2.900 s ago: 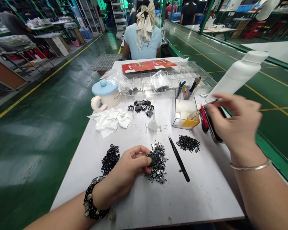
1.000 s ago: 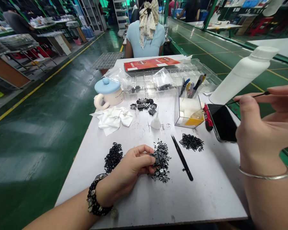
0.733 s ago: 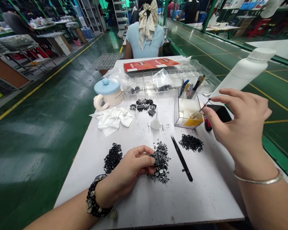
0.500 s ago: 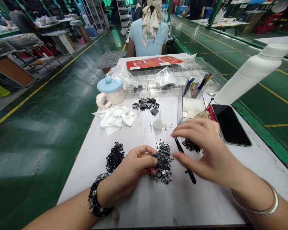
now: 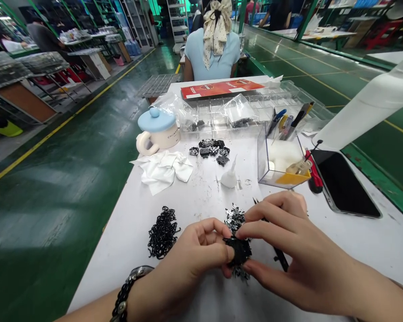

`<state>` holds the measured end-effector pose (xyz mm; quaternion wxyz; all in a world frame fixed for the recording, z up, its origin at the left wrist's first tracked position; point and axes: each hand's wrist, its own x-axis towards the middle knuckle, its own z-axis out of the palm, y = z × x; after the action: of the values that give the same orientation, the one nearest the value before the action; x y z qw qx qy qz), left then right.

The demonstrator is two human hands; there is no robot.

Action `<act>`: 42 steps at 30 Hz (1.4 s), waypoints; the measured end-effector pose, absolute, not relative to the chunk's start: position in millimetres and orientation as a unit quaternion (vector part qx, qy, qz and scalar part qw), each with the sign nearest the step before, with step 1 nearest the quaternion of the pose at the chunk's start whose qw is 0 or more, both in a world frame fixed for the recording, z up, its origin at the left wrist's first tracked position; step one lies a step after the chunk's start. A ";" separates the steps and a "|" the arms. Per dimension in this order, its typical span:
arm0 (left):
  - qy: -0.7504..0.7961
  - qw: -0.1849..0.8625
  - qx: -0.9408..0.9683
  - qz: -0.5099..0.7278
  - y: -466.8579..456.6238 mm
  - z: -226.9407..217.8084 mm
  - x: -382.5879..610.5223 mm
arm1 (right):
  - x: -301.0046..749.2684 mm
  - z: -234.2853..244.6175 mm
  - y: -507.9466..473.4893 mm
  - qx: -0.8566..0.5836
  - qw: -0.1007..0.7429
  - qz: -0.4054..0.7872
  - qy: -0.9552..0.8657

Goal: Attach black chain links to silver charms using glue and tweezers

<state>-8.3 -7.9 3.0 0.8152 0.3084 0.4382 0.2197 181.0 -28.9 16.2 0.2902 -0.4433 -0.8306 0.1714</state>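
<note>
Between the thumb and fingers of my left hand (image 5: 195,252) is a small black plastic part (image 5: 241,251). My right hand (image 5: 298,255) grips the same part from the other side, thumb at its lower edge and fingertips on its upper edge. Beneath and behind the part lies a heap of small metal pieces (image 5: 234,215), partly hidden by my hands. Left of my left hand is a pile of black hook-shaped pieces (image 5: 162,235). Black tweezers (image 5: 281,258) lie on the table under my right hand, mostly covered.
Several black assemblies (image 5: 210,150) sit farther back, near a small white dropper bottle (image 5: 229,178). A lidded mug (image 5: 161,134) and white tissue (image 5: 164,172) stand at left. On the right are a clear box (image 5: 265,165), a phone (image 5: 349,183) and a white bottle (image 5: 362,107).
My right hand has moved left and down from above the tweezers to the black plastic part and closed on it. My left hand still holds the part, now turned. The view has shifted slightly.
</note>
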 end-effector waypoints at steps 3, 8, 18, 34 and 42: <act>0.434 0.817 0.308 0.223 -7.2 1.7 -9.3 | 181.5 16.2 -29.7 -0.442 0.290 0.171 -0.832; 0.431 0.819 0.307 0.220 -5.6 3.0 -10.2 | 182.2 16.7 -29.9 -0.441 0.281 0.172 -0.835; 0.433 0.822 0.304 0.212 -4.6 4.7 -9.0 | 181.5 15.4 -29.5 -0.444 0.278 0.180 -0.833; 0.427 0.823 0.306 0.216 -5.7 0.7 -10.1 | 181.8 16.0 -28.5 -0.440 0.277 0.179 -0.835; 0.441 0.812 0.318 0.213 -5.8 0.4 -10.1 | 180.8 14.6 -28.2 -0.444 0.274 0.168 -0.837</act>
<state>-10.1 -5.8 0.4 0.8119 0.3181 0.4406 0.2134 180.8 -28.2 14.6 0.2739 -0.4436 -0.8366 0.1681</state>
